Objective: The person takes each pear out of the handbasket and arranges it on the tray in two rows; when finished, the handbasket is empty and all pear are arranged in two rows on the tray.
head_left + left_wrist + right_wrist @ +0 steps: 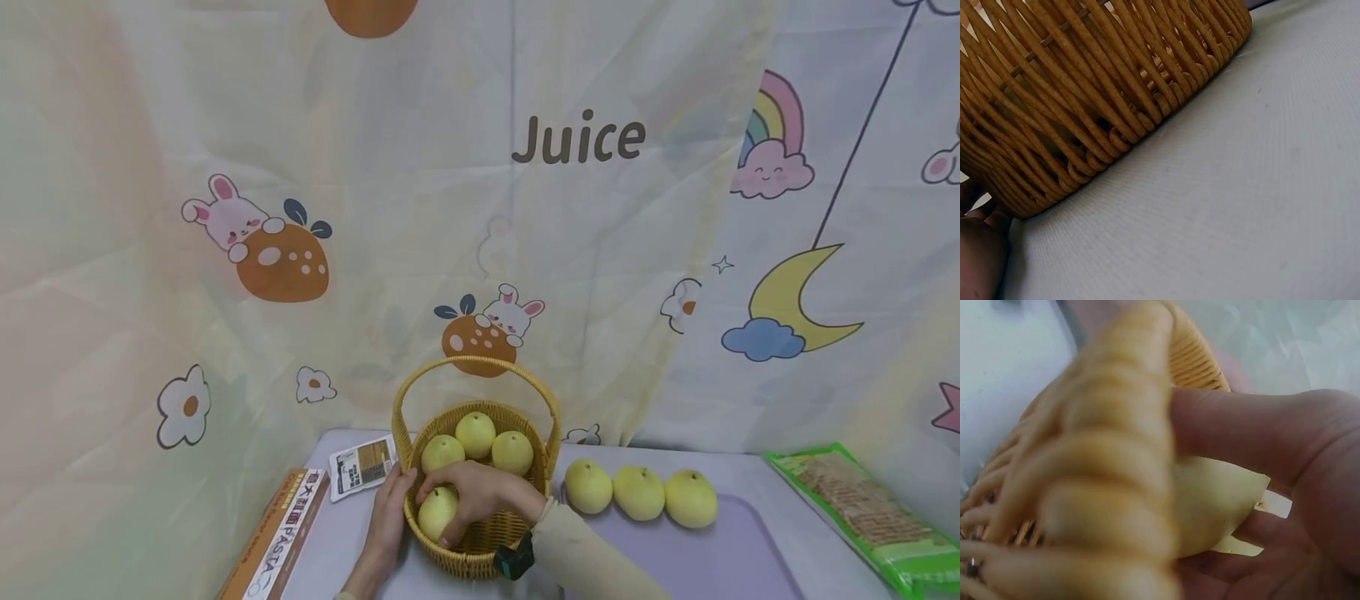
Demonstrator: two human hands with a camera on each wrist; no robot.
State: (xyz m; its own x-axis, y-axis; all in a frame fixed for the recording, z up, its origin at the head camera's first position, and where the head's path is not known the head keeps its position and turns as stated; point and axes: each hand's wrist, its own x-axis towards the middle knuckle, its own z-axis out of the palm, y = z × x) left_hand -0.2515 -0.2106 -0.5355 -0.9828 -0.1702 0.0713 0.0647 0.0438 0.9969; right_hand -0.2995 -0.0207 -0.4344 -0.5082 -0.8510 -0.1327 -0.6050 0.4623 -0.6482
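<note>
My right hand [480,493] reaches into a wicker basket [468,567] and grips a pale yellow pear [437,515] near its left wall. The right wrist view shows thumb and fingers around that pear [1213,503], partly behind the blurred basket rim [1110,462]. Three more pears, one of them at the back [476,434], sit deeper in the basket. My left hand [386,517] rests along the basket's left outer side, fingertips near the handle base. In the left wrist view, part of that hand [982,250] shows beside the woven wall [1085,94].
Three pears [638,492] stand in a row on a lilac tray [720,558] right of the basket. A green-edged packet [862,517] lies far right. On the left are a white pouch [363,467] and a pasta box [273,537]. A printed curtain hangs behind.
</note>
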